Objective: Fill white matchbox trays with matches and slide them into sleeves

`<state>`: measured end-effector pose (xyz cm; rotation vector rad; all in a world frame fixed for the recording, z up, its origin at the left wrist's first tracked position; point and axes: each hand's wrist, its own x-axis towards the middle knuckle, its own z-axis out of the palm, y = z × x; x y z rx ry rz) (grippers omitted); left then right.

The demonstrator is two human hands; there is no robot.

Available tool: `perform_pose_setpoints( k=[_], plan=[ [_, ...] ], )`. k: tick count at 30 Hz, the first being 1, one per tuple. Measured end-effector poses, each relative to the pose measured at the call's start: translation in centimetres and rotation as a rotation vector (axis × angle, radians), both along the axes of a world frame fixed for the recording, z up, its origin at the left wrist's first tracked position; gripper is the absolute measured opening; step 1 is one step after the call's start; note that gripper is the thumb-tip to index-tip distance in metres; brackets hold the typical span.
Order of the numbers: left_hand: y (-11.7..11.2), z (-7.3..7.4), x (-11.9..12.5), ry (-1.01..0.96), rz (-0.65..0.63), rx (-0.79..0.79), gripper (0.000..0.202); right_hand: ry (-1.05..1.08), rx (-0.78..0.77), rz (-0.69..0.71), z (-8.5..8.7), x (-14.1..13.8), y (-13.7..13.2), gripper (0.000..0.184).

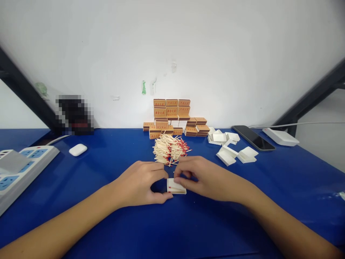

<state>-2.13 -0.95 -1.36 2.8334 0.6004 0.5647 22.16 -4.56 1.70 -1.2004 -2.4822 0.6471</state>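
Note:
A small white matchbox tray (176, 187) lies on the blue table (107, 165) between my two hands. My left hand (141, 183) curls beside its left end, thumb and fingertips touching the tray. My right hand (205, 178) rests over the tray's right side with fingers pinched together at its top edge; whether matches are in them I cannot make out. Just beyond the hands lies a heap of red-tipped matches (171, 149).
Stacked orange matchboxes (172, 117) stand against the white wall. Several empty white trays (229, 145) lie to the right, then a black phone (253, 137) and a white adapter (280, 136). A power strip (16, 169) and white earbud case (78, 149) sit left.

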Motion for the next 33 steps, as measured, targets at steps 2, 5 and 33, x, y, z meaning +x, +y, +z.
perform_pose_setpoints(
  k=[2, 5, 33],
  plan=[
    [-0.1, 0.1, 0.0, 0.005, 0.010, 0.002, 0.024, -0.024, 0.078, -0.073, 0.0, 0.5, 0.5, 0.013],
    [-0.1, 0.1, 0.0, 0.003, 0.011, 0.002, 0.024, -0.083, 0.100, -0.135, -0.6, 1.2, 1.2, 0.007],
    [0.1, 0.0, 0.0, 0.006, 0.014, 0.022, 0.024, 0.132, -0.109, -0.041, -1.2, 0.6, 0.9, 0.035]
  ],
)
